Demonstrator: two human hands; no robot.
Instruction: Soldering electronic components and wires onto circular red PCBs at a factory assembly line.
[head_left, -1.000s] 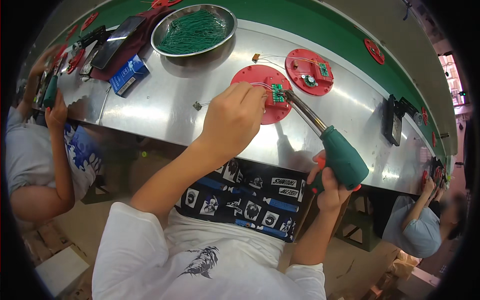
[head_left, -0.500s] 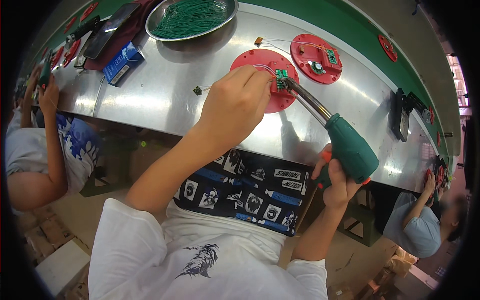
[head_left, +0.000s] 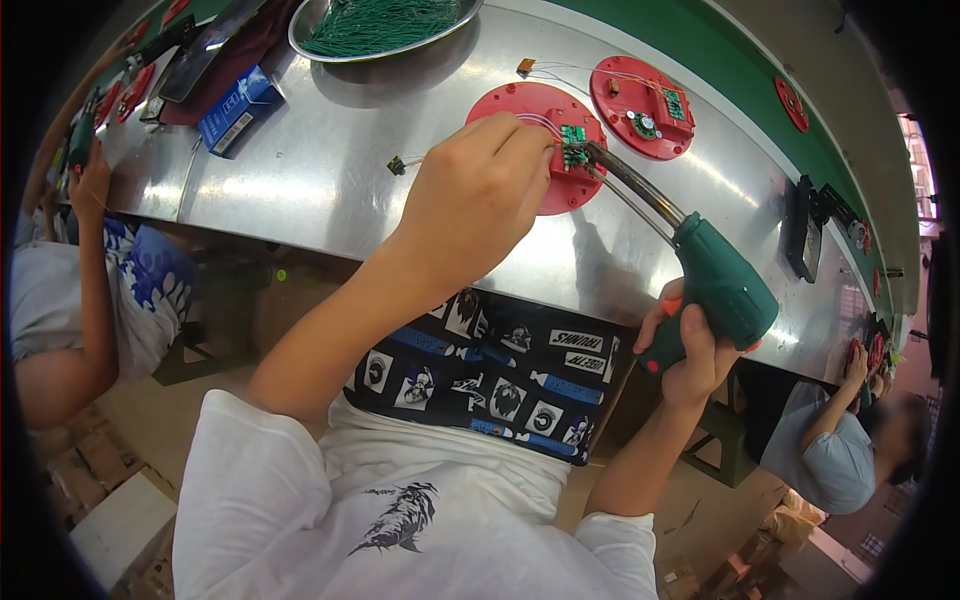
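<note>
My right hand point(head_left: 692, 355) grips the handle of a green soldering gun point(head_left: 728, 285) with red-orange parts. Its metal tip touches or nearly touches a small green circuit board point(head_left: 573, 134) on a round red plastic housing point(head_left: 500, 98). My left hand point(head_left: 480, 190) is over the left part of that housing, finger and thumb pinched on a thin wire beside the board; the exact grip is partly hidden. Thin wires arch from behind my fingers to the board. A small dark component point(head_left: 397, 165) lies left of my left hand, on a wire running toward it.
A second red housing point(head_left: 612, 105) with wires lies just beyond, right. A steel bowl point(head_left: 400, 55) of green wires stands at the back, near a blue box point(head_left: 240, 112). Black equipment point(head_left: 803, 230) sits at right. Co-workers point(head_left: 65, 300) point(head_left: 825, 430) are at both sides.
The view has shifted slightly. My right hand and the soldering gun appear a little farther right, with the tip still at the circuit board. My left hand keeps its pinch.
</note>
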